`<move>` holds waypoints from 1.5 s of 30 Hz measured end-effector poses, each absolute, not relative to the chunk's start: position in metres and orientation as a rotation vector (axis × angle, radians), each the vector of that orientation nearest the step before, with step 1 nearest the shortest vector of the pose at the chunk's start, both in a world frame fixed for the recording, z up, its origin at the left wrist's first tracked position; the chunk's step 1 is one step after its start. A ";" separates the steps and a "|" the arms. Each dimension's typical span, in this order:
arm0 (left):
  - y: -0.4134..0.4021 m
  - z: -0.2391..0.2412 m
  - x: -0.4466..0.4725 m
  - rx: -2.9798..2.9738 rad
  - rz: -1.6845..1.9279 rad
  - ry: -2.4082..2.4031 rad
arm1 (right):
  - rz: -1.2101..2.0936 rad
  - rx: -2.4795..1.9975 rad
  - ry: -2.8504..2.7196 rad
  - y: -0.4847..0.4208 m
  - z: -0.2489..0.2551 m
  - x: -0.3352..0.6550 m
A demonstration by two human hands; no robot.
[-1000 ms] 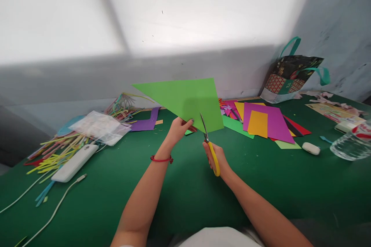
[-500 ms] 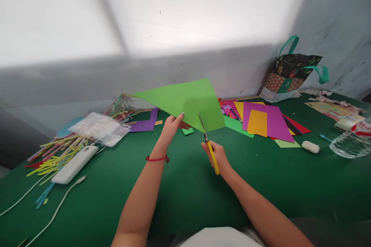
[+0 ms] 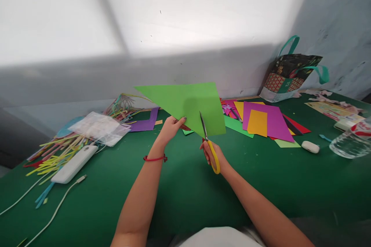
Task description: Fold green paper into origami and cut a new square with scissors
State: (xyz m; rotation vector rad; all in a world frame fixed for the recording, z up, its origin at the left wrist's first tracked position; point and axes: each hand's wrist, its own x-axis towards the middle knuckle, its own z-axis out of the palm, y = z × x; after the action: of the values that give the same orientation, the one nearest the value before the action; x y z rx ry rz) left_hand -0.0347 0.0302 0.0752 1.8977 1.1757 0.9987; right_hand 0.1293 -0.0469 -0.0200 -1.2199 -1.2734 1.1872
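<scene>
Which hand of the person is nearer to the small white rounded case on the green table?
The right hand. It grips yellow-handled scissors to the left of the case; the left hand, holding the green paper sheet, is farther left.

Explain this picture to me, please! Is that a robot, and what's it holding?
No robot here: these are one person's two bare hands. The camera is worn on that person's head, looking forward and down. The left hand holds a sheet of green paper. The right hand holds yellow-handled scissors, which overlap the paper's lower edge. Underneath is a green table. On the left lie colourful strips and a white box-shaped thing; on the right, coloured papers, a clear bottle and a bag.
</scene>
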 end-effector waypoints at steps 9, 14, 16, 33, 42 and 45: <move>0.027 0.075 -0.034 1.937 0.985 1.156 | 1.211 -1.184 -1.228 -0.045 -0.022 0.128; 0.029 0.070 -0.031 1.849 0.921 1.041 | 1.201 -1.123 -1.243 -0.044 -0.024 0.129; 0.028 0.069 -0.031 1.831 0.906 1.001 | 1.199 -1.129 -1.240 -0.044 -0.024 0.129; 0.021 0.078 -0.033 1.920 0.813 1.011 | 1.229 -1.128 -1.248 -0.044 -0.025 0.129; 0.023 0.074 -0.033 1.982 0.812 1.116 | 1.235 -1.196 -1.210 -0.045 -0.024 0.128; 0.025 0.072 -0.033 1.981 0.733 1.079 | 1.249 -1.217 -1.189 -0.045 -0.023 0.127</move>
State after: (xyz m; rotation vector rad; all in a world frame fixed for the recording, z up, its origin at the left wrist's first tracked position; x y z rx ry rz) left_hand -0.0333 0.0246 0.0724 1.9813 1.0789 0.7331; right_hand 0.1274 -0.0452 -0.0232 -1.2173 -1.1894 1.2490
